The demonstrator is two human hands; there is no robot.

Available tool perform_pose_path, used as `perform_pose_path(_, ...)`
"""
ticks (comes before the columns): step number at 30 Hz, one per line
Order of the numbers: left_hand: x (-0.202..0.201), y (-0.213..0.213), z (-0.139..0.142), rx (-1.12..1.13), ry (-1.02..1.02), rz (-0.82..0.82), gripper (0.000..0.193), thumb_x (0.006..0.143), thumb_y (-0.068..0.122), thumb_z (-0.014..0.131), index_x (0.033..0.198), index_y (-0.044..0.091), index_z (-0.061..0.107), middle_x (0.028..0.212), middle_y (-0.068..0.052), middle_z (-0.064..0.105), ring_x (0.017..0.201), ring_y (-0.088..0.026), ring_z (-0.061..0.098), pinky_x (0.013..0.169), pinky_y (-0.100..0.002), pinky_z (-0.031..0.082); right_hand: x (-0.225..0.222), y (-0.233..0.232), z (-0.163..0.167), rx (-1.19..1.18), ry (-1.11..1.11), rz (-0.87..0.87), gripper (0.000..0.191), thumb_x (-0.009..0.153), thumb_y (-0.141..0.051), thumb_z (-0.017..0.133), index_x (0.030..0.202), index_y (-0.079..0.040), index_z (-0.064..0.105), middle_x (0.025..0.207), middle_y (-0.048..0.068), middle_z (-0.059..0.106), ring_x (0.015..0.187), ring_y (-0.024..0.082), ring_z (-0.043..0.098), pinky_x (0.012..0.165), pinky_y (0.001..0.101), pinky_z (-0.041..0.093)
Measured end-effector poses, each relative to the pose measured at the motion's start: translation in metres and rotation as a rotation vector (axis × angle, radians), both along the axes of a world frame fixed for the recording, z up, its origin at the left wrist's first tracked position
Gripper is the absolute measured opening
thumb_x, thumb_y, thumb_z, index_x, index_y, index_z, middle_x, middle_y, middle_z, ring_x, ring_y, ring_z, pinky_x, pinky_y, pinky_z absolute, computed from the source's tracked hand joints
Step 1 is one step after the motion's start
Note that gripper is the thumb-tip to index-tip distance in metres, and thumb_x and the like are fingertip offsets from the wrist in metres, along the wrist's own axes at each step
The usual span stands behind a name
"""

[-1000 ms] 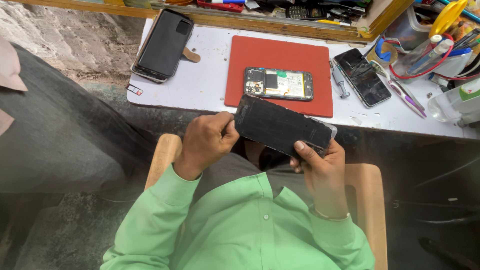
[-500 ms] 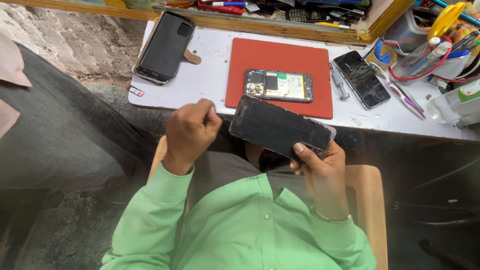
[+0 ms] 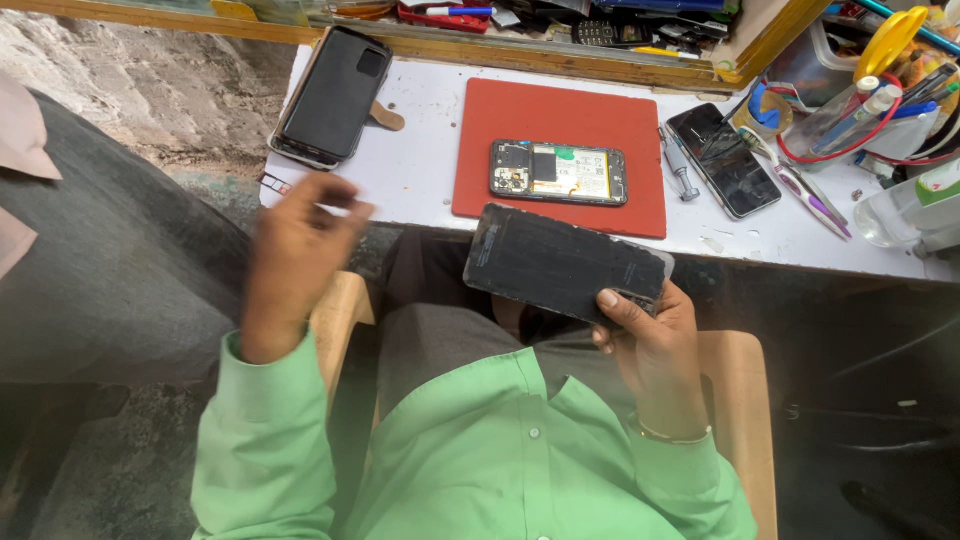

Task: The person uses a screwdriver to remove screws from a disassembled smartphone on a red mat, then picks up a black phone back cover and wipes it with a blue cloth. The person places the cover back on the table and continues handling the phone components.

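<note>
My right hand (image 3: 650, 345) grips a dark, dusty phone screen panel (image 3: 565, 265) by its right end and holds it flat over my lap, just below the table edge. My left hand (image 3: 300, 255) is off the panel, raised at the left near the table's front edge. It is blurred, its fingers are loosely apart, and nothing is in it. On the red work mat (image 3: 500, 130) lies an opened phone body (image 3: 558, 172) with its battery and circuit board showing.
A black phone in a case (image 3: 335, 95) lies at the left end of the white table (image 3: 420, 170). A cracked phone (image 3: 723, 158), a small screwdriver (image 3: 680, 170), tweezers and a tub of tools (image 3: 870, 110) sit at the right. A wooden parts tray (image 3: 560, 40) runs along the back.
My left hand let go of the panel's left end and swung out to the left and upward. My right hand still holds the panel, now by itself.
</note>
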State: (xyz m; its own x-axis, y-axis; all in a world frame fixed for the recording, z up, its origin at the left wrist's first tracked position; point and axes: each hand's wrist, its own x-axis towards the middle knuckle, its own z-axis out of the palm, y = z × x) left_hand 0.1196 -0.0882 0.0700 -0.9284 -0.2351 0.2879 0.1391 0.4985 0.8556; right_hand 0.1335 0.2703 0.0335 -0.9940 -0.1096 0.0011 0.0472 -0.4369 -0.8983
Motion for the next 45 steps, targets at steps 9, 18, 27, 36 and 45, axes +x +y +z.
perform_pose_path(9,-0.002,0.093,-0.036,0.18,0.109,-0.176,0.023,0.105,0.02,0.066,0.093,0.001,0.063,0.066,-0.009,0.059,0.057,-0.016,0.052,0.054,-0.035,0.044,0.001,-0.004,-0.002,0.059,-0.024,0.076,0.009,0.092,0.001,0.073,0.1,0.003,0.068,0.085,0.012,0.072,0.061,0.017,0.066,0.05,0.0281,0.051)
perform_pose_path(18,-0.021,0.099,-0.074,0.085,0.187,0.216,0.047,0.113,0.03,0.052,0.076,0.001,0.055,0.056,-0.011,0.047,0.049,-0.019,0.044,0.051,-0.038,0.035,0.015,-0.041,-0.026,0.011,0.136,0.01,0.024,0.09,-0.003,0.075,0.111,0.001,0.064,0.093,0.013,0.072,0.08,0.021,0.072,0.069,0.0337,0.06)
perform_pose_path(27,-0.014,0.092,-0.052,0.563,0.151,-0.236,0.023,0.107,0.02,0.054,0.096,0.001,0.061,0.071,0.004,0.054,0.058,-0.004,0.043,0.05,-0.03,0.035,-0.005,-0.038,-0.008,-0.062,0.039,-0.08,0.009,0.099,-0.002,0.071,0.102,0.003,0.064,0.088,0.011,0.068,0.071,0.021,0.068,0.061,0.0322,0.054)
perform_pose_path(36,-0.012,0.094,-0.051,0.23,0.267,-0.014,0.036,0.113,0.016,0.051,0.08,0.002,0.05,0.061,-0.002,0.044,0.056,-0.007,0.04,0.052,-0.03,0.033,0.003,-0.043,-0.001,-0.06,0.038,-0.032,0.007,0.096,-0.003,0.07,0.099,0.003,0.066,0.086,0.01,0.07,0.068,0.018,0.068,0.059,0.0297,0.054)
perform_pose_path(45,0.002,0.084,-0.023,0.276,0.23,-0.188,0.015,0.099,0.005,0.062,0.089,-0.002,0.069,0.058,0.003,0.056,0.05,-0.002,0.047,0.046,-0.023,0.036,0.003,-0.039,0.005,-0.028,0.024,-0.086,0.008,0.096,-0.001,0.07,0.099,0.004,0.066,0.088,0.012,0.07,0.068,0.019,0.066,0.059,0.0303,0.054)
